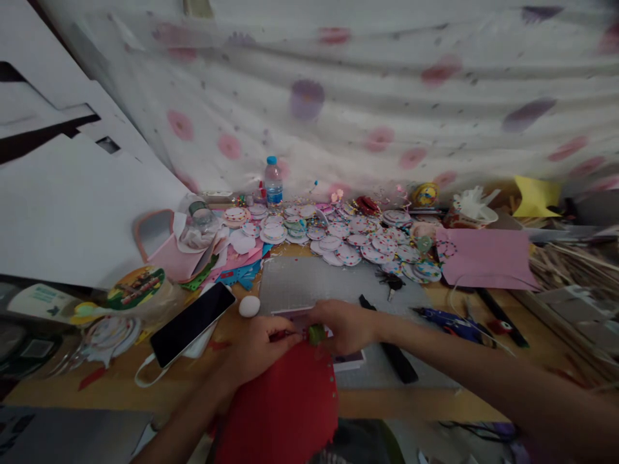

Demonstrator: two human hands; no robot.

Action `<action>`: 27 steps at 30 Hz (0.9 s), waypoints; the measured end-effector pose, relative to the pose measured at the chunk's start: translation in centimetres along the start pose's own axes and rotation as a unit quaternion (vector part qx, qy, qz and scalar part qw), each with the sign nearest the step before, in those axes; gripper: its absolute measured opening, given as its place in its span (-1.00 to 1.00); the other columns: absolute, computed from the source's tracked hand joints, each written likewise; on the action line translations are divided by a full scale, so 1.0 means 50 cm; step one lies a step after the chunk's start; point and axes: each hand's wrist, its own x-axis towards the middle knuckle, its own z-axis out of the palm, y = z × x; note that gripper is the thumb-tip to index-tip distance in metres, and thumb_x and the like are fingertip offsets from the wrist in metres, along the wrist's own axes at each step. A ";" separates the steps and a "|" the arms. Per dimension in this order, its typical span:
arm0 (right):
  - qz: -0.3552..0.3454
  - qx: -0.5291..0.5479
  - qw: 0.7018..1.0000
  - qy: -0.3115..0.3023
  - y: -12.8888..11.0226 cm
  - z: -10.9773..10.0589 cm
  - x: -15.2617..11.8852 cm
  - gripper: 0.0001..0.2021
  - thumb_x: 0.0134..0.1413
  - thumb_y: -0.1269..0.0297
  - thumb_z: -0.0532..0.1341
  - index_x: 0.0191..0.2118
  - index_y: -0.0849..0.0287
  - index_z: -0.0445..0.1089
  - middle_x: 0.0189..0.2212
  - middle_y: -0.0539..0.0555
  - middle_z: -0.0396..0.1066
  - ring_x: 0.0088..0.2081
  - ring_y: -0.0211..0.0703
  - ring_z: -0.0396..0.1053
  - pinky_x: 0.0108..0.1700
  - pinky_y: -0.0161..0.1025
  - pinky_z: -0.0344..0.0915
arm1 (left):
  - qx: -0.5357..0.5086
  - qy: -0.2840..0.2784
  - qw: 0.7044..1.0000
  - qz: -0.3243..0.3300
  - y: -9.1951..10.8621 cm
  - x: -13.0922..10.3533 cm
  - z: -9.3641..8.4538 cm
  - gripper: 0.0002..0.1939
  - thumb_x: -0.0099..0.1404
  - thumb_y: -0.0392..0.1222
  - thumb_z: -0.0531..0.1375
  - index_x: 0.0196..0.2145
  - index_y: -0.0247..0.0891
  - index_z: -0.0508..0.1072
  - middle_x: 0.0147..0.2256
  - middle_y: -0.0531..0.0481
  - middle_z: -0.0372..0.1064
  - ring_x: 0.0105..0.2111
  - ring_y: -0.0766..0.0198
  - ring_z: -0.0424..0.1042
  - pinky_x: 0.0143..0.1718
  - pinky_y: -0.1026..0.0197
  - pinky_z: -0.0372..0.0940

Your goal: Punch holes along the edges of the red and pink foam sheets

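A red sheet [290, 399], which looks like card or felt, hangs over the desk's front edge toward me. Small pale dots run down its right side. At its top edge, my left hand [261, 348] is closed, pinching the sheet between thumb and fingers. Close by on the right, my right hand [349, 325] is closed around a small green object [316, 334] that sits against the sheet's top edge; its kind is unclear. Beneath both hands lies a white-edged booklet or box [351, 362], mostly covered, on a grey cutting mat [309, 277].
Many round decorated paper discs [382, 241] are heaped behind the mat, near a water bottle [273, 183]. A phone [193, 322] and a white egg-shaped item [249, 306] lie left. To the right are a black cutter-like tool [399, 361], keys [391, 283] and blue-handled pliers [449, 322].
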 end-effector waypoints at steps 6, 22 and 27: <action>0.025 -0.068 0.997 0.018 -0.008 0.009 0.001 -0.72 -0.11 0.12 0.29 -0.26 0.17 0.43 -0.40 0.04 0.46 -0.33 -0.11 0.36 -0.35 -0.29 0.11 | 0.121 -0.003 0.993 0.014 0.012 -0.004 -0.025 -0.76 0.26 -0.08 0.12 -0.25 -0.21 0.52 -0.39 0.03 0.49 -0.40 0.25 0.40 -0.39 0.29 0.19; 0.032 -0.083 0.996 0.019 -0.019 0.010 -0.005 -0.85 -0.11 0.31 0.20 -0.33 0.15 0.42 -0.38 0.03 0.47 -0.29 -0.09 0.39 -0.25 -0.24 0.13 | 0.124 -0.073 0.988 0.062 0.043 0.043 0.019 -0.23 -0.06 0.00 0.36 0.09 -0.17 0.23 -0.09 -0.12 0.44 -0.11 -0.05 0.42 -0.20 0.09 0.27; 0.034 -0.052 0.998 0.027 -0.018 0.014 0.000 -0.87 -0.08 0.28 0.21 -0.35 0.17 0.42 -0.41 0.01 0.46 -0.35 -0.16 0.38 -0.26 -0.27 0.14 | 0.160 -0.084 0.982 0.063 0.044 0.041 0.008 -0.24 -0.07 0.10 0.36 0.06 -0.18 0.26 -0.11 -0.12 0.45 -0.15 -0.04 0.43 -0.24 0.11 0.27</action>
